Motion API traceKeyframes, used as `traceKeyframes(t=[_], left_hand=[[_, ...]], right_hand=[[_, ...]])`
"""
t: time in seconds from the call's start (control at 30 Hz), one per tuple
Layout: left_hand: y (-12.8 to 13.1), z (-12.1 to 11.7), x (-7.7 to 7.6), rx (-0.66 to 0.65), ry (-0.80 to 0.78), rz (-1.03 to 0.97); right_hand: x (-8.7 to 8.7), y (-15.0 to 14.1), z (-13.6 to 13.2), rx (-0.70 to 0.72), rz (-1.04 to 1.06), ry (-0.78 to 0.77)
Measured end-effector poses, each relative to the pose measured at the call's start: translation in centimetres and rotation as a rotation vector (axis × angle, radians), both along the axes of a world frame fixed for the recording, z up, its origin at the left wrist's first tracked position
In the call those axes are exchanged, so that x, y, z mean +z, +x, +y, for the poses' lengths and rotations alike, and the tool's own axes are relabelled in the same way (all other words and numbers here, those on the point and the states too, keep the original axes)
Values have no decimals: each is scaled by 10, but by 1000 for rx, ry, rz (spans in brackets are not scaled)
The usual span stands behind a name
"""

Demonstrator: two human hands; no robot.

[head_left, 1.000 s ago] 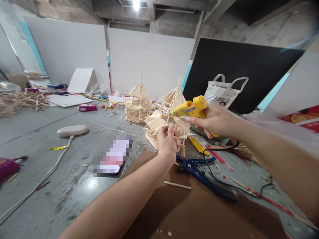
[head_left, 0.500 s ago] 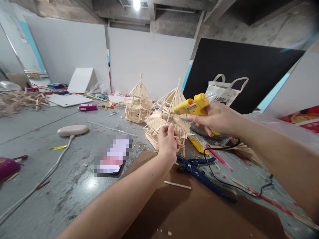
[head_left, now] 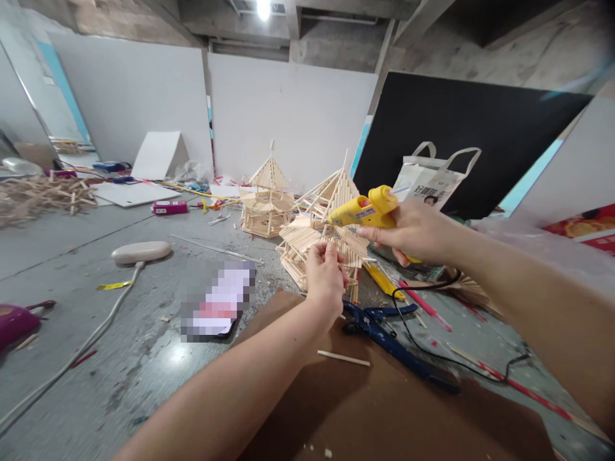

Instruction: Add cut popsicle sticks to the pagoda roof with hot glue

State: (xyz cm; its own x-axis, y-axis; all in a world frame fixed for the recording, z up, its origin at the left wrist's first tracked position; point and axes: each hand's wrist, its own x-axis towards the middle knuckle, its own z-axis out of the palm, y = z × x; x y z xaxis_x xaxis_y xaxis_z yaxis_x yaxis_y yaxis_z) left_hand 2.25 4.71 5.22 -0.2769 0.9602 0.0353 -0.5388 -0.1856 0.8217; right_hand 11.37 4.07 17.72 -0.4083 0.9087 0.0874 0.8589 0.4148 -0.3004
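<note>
My right hand [head_left: 408, 234] is wrapped around a yellow hot glue gun [head_left: 362, 210]. The gun points left, its nozzle tip at the roof of a pavilion model [head_left: 300, 238] built of pale wooden sticks. In front of that model my left hand [head_left: 324, 272] is closed in a pinch, thumb against the fingers; what lies between them is too small to make out. The left hand covers part of the model's lower tier. Further back on the left stands a second stick pavilion [head_left: 269, 198].
Blue-handled pliers [head_left: 398, 349] and one loose stick [head_left: 343, 357] lie on a brown board [head_left: 307, 416]. A yellow cutter [head_left: 382, 280] and a black cord are at the right. A phone [head_left: 221, 301] and a white power strip [head_left: 141, 251] lie left; a paper bag [head_left: 427, 176] stands behind.
The glue gun has dipped slightly and shifted a little left, its nozzle lower at the model's roof. My left hand stays almost where it was, still pinched.
</note>
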Motion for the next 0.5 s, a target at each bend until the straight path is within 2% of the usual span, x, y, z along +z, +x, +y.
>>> traceKeyframes(t=[0.23, 0.5], left_hand=[[-1, 0, 1, 3, -13, -4], [4, 2, 13, 65, -60, -47]], right_hand=[[-2, 7, 10, 11, 2, 51], [-2, 21, 5, -63, 40, 97]])
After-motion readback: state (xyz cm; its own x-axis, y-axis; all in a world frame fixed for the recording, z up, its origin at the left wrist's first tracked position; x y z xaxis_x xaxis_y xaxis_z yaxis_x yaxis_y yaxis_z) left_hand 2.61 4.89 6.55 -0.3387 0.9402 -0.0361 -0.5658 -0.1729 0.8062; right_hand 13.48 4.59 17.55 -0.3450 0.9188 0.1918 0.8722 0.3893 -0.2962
